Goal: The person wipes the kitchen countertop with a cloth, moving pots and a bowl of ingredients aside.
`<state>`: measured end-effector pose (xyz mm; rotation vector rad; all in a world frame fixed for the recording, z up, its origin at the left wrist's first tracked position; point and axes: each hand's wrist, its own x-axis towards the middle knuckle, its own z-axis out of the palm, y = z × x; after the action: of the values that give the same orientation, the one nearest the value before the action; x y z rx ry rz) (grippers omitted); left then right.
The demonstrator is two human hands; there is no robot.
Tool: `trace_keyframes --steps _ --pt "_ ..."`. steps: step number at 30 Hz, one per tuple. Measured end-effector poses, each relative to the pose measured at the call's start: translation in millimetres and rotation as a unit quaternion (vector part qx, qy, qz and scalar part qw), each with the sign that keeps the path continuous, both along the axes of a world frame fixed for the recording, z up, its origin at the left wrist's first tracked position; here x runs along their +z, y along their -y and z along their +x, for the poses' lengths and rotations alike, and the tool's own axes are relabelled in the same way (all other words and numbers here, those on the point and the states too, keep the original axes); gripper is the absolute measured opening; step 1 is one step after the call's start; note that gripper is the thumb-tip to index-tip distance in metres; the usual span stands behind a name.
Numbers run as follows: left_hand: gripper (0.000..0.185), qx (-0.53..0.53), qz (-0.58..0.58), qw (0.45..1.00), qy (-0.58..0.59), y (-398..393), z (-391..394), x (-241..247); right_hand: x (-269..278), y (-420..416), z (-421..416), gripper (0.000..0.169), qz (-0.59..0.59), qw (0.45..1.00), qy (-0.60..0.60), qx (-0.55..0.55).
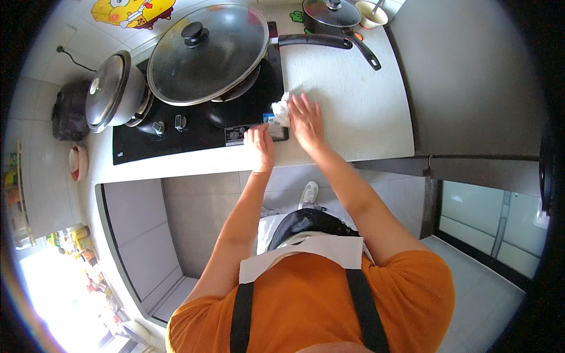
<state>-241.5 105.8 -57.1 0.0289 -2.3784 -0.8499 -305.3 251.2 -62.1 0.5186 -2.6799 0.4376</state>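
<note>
My right hand [305, 121] lies palm down with its fingers extended, at the right edge of the black glass hob [198, 132]. A crumpled white tissue [280, 111] is held against its thumb side, over the hob's edge; the thumb itself is hidden. At the front right corner of the hob, my left hand [259, 142] rests with bent fingers on a printed label [236, 135]. What is under those fingertips cannot be seen. A blue and white sticker [268, 118] shows between both hands, partly covered by the tissue.
A large lidded frying pan [209, 57] stands on the hob, its black handle [313, 40] reaching over the white countertop [353, 119]. To its left is a lidded steel pot [112, 92]. Behind right are a lidded saucepan [331, 15] and a cup [372, 15]. A dark grey appliance [468, 84] bounds the right.
</note>
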Motion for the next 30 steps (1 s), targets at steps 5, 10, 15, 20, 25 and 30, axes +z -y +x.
trace_keyframes --steps 5,10,15,20,25,30 --pt "0.017 -0.039 0.022 0.998 0.044 -24.3 -26.8 14.6 -10.7 9.3 -102.8 0.036 -0.017 0.998 -0.036 -0.051" --pt "0.016 -0.041 0.021 0.998 0.033 -40.3 -47.6 5.8 7.0 -0.4 -157.6 0.036 -0.099 0.992 -0.004 -0.080" --pt "0.014 -0.033 -0.008 0.998 0.052 -41.0 -48.3 -0.5 13.8 -21.4 -87.2 0.032 -0.192 0.976 -0.012 0.104" --pt "0.012 -0.041 -0.038 0.996 0.063 -41.1 -52.8 -0.3 11.6 -40.2 -37.4 0.049 -0.101 0.978 0.057 0.175" --pt "0.011 -0.028 -0.049 0.996 0.075 -41.9 -54.3 0.4 15.3 -24.0 -95.3 0.049 -0.030 0.986 0.044 0.159" --pt "0.012 -0.031 -0.069 0.992 0.098 -42.8 -54.6 6.0 -32.2 4.9 -211.2 0.042 -0.054 0.993 -0.036 0.101"
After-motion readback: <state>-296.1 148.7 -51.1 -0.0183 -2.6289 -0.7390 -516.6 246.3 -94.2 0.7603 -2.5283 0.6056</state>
